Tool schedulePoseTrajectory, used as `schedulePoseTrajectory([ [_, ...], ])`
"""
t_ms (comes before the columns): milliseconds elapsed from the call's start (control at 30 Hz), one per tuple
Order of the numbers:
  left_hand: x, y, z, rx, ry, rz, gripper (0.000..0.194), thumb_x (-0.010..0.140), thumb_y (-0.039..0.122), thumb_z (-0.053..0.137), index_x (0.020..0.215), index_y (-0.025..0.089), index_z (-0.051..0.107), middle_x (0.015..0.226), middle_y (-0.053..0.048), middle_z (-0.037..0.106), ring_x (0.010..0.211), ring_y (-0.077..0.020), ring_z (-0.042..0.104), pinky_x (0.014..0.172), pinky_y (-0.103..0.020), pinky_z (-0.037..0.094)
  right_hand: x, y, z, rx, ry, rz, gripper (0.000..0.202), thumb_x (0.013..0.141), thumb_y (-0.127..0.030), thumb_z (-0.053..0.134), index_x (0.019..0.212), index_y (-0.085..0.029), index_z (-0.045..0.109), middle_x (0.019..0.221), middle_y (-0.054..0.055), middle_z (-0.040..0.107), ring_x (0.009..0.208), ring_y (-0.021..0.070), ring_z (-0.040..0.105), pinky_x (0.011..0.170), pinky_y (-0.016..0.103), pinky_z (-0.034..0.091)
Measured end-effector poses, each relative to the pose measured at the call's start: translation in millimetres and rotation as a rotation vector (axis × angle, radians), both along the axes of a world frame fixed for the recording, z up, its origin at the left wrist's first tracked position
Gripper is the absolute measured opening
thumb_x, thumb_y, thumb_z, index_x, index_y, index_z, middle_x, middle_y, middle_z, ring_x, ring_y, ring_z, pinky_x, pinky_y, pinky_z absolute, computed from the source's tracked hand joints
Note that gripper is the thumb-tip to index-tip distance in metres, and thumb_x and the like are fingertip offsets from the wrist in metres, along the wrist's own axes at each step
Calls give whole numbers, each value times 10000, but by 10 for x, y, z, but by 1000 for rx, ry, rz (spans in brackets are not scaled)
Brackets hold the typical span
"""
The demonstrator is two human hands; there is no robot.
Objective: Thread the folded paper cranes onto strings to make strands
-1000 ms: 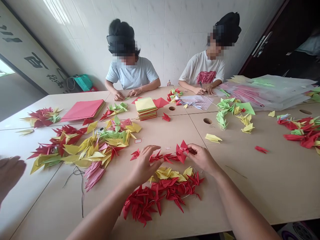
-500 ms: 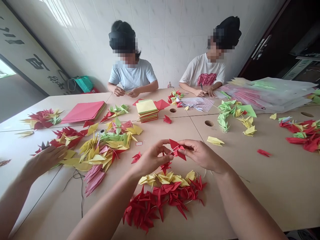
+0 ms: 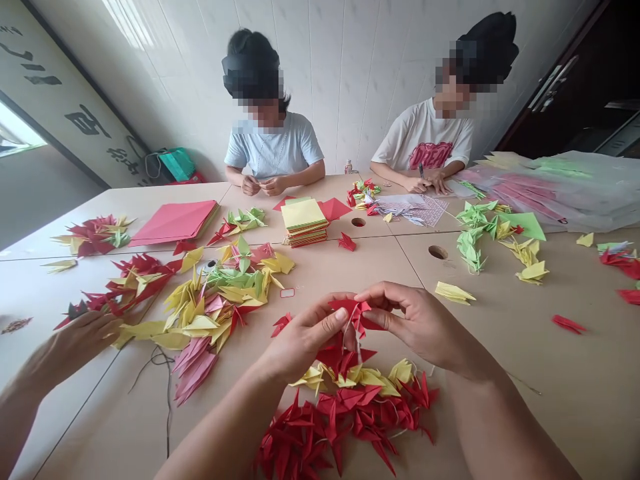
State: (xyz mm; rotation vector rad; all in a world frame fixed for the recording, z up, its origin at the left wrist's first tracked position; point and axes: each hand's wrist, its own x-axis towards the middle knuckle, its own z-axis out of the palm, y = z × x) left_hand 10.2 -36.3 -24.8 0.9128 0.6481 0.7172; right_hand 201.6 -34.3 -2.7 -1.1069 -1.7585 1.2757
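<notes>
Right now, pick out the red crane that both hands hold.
The red crane pinched between the fingertips of the left hand and right hand; those in the red pile below lie outside their grip.

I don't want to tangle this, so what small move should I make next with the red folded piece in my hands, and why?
Perhaps steady the red folded piece with your left hand and gently draw the pale string straight with your right hand: both hands hold the piece, and the string looks slack below it.
</notes>
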Motion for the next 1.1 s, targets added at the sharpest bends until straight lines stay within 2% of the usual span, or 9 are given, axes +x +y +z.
schedulePoseTrajectory([
  [200, -17, -21, 11, -21, 64, 0, 373, 850, 378, 528, 1181, 204, 516, 660, -10, 618, 612, -122, 606, 649, -255, 480, -52, -28, 11, 71, -70, -14, 211, 855, -368, 537, 977, -226, 635, 894, 22, 666, 804, 148, 639, 737, 268, 547],
  [400, -25, -9, 55, -57, 77, -38, 399, 846, 378, 530, 1187, 177, 490, 643, -48, 645, 581, -138, 617, 519, -200, 460, -77, -53, -19, 133, -131, -82, 143, 843, -360, 553, 842, -218, 546, 765, 1, 624, 721, 135, 606, 659, 245, 524],
  [533, -7, -25, 53, -87, 39, -35, 302, 845, 368, 533, 1087, 193, 491, 648, -48, 660, 546, -126, 612, 484, -178, 443, -72, -52, -16, 225, -242, -101, 130, 864, -352, 529, 830, -227, 537, 748, -8, 604, 669, 123, 563, 612, 232, 480],
  [667, 14, -40, 58, -51, 12, 80, 245, 840, 361, 543, 1023, 217, 468, 676, -22, 660, 615, -139, 634, 573, -218, 486, -40, -84, 35, 476, -282, -191, 133, 888, -335, 495, 862, -226, 565, 912, 45, 604, 845, 169, 564, 754, 302, 462],
  [733, 28, -40, 63, -6, 22, 170, 254, 833, 354, 555, 1023, 224, 447, 697, -7, 655, 631, -136, 633, 618, -242, 499, -39, -120, 62, 571, -289, -208, 109, 878, -327, 522, 856, -233, 571, 912, 48, 593, 885, 181, 554, 775, 313, 448],
  [867, 68, -41, 61, 98, 91, 297, 284, 829, 354, 559, 1038, 228, 415, 687, 22, 620, 620, -111, 597, 616, -225, 486, -139, -176, 33, 651, -382, -157, 130, 853, -331, 568, 788, -219, 565, 769, 24, 592, 758, 163, 546, 676, 285, 434],
  [1100, 142, -74, 12, 190, 189, 420, 288, 816, 369, 569, 1009, 226, 410, 603, 66, 497, 514, -66, 459, 500, -158, 390, -375, -163, -181, 841, -649, -307, 161, 874, -223, 500, 775, -181, 619, 655, 36, 588, 641, 163, 523, 604, 291, 384],
])
